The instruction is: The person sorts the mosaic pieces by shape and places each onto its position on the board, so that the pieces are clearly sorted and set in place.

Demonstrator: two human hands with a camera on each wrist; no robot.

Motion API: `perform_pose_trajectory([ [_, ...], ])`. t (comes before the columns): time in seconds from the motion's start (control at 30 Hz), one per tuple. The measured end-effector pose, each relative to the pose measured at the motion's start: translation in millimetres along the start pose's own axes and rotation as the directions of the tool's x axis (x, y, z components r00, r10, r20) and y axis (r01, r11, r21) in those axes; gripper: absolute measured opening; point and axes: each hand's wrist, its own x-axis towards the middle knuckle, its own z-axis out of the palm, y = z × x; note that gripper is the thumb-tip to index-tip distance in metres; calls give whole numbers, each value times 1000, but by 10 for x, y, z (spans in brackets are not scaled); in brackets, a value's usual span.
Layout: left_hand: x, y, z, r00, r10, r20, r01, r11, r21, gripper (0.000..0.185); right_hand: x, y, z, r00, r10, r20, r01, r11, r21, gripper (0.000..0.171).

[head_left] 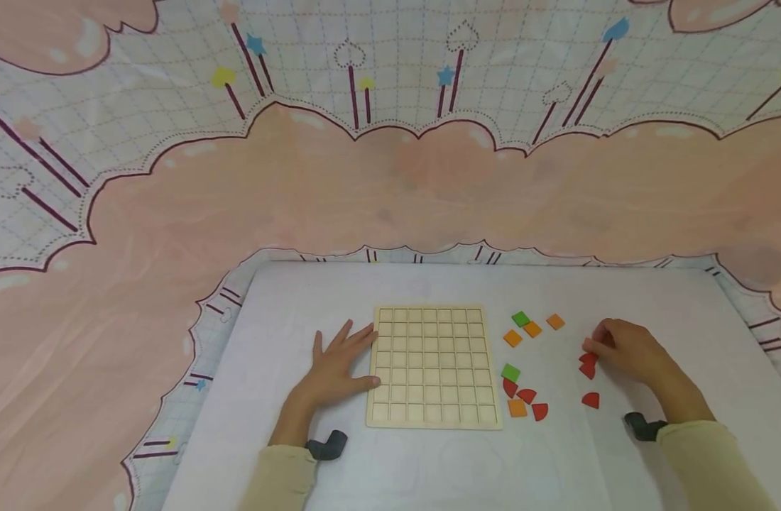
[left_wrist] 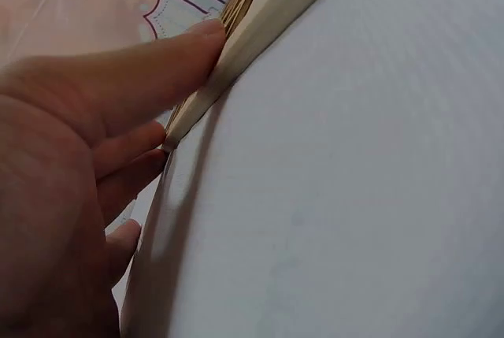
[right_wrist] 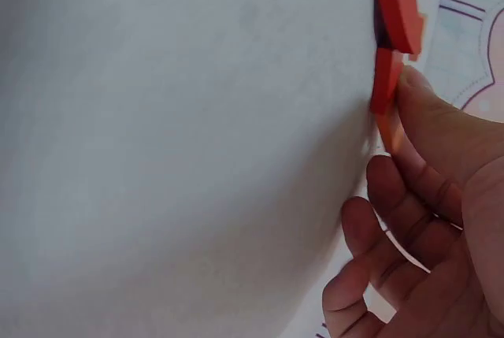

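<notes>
Centrally on the white table (head_left: 429, 468) lies a wooden grid board (head_left: 434, 367); every cell visible stands unfilled; the left hand (head_left: 336, 365) rests flat, fingers straight, against the board's left edge; the right hand (head_left: 627, 349), well to the right, has fingers curled, pinching a red quarter-round tile (head_left: 587, 359) at its tip; loose green (head_left: 510, 372), orange (head_left: 517, 407) and red tiles (head_left: 527, 395) lie scattered between board and right hand.

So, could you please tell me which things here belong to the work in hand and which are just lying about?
In hand:
left hand steadying pale wooden grid board
right hand touching red quarter-round tile

Lying about:
green square tile
orange square tile
</notes>
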Motion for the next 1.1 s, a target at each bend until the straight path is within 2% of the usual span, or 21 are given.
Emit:
perform_pose_trajectory([
  [0.27, 74, 33, 103, 999, 15, -32, -15, 1000, 20, 94, -17, -118, -25, 1000, 27, -16, -26, 998, 61, 32],
  [0.53, 102, 133, 126, 999, 1, -34, 0, 1000, 25, 98, -5, -399, -3, 997, 25, -75, -12, 985, 174, 33],
  [0.7, 112, 156, 152, 998, -5, -60, 8, 999, 51, 100, 42, -623, 73, 996, 31, -78, -6, 955, 296, 41],
  [0.9, 124, 175, 186, 997, 13, -76, -9, 998, 62, 98, 130, -881, 117, 996, -19, -91, 50, 931, 361, 37],
  [0.97, 125, 178, 186, 997, 12, -71, -7, 998, 69, 96, 164, -961, 123, 997, -20, -80, 51, 914, 402, 36],
  [1.1, 128, 176, 181, 998, 16, -68, -10, 996, 86, 92, 249, -1113, 171, 999, -14, -51, 38, 851, 524, 37],
])
